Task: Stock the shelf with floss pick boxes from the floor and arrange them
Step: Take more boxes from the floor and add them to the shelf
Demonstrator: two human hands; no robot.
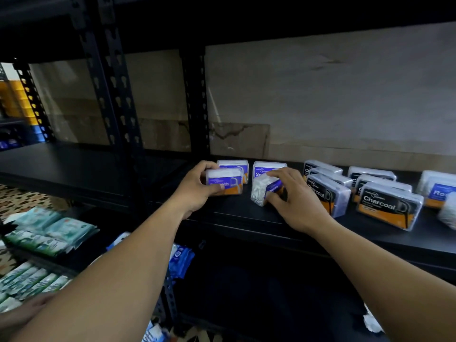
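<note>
On the black shelf [241, 218] my left hand [197, 191] grips a clear floss pick box with a purple "Smooth" label [225, 180], standing upright. My right hand [296, 198] holds a second purple "Smooth" box [262, 191], turned at an angle so its clear end faces me. Behind them stand two more purple boxes, one at the back left [237, 165] and one at the back right [265, 167]. To the right stand rows of black "Charcoal" boxes [389, 206], with another row [325, 191] close beside my right hand.
A blue-labelled box [436, 191] stands at the far right of the shelf. A black upright post [116, 99] divides the bays. Green and blue packets [49, 235] lie on lower shelves at left. Another person's hand [27, 309] shows at the bottom left.
</note>
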